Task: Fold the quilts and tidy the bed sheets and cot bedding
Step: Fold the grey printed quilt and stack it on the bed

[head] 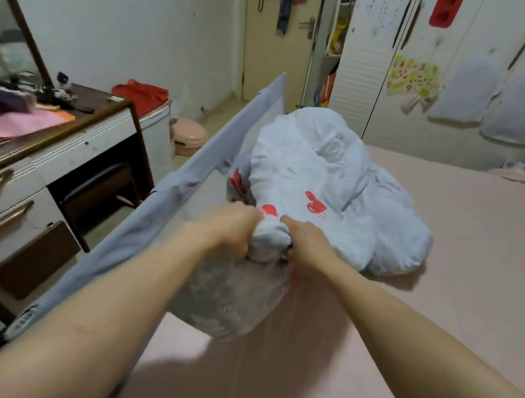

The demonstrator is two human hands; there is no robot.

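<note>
Both hands, left (230, 228) and right (307, 246), grip the near end of the crumpled quilt (326, 181), which stretches away along the bed rail (188, 179).

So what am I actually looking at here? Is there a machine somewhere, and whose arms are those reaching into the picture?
No machine at all: a person wears a wide-angle camera on the head, looking forward and down, so the two bare arms are that person's own. There is only this one view. The left hand and the right hand both grip a bunched end of a pale blue quilt, which has red prints on it and lies crumpled on the pink bed sheet. Under the hands lies a grey fuzzy blanket. Along the bed's left edge runs a grey fabric guard rail. Beyond it stands a cluttered dresser, and wardrobe doors line the far wall.
</note>
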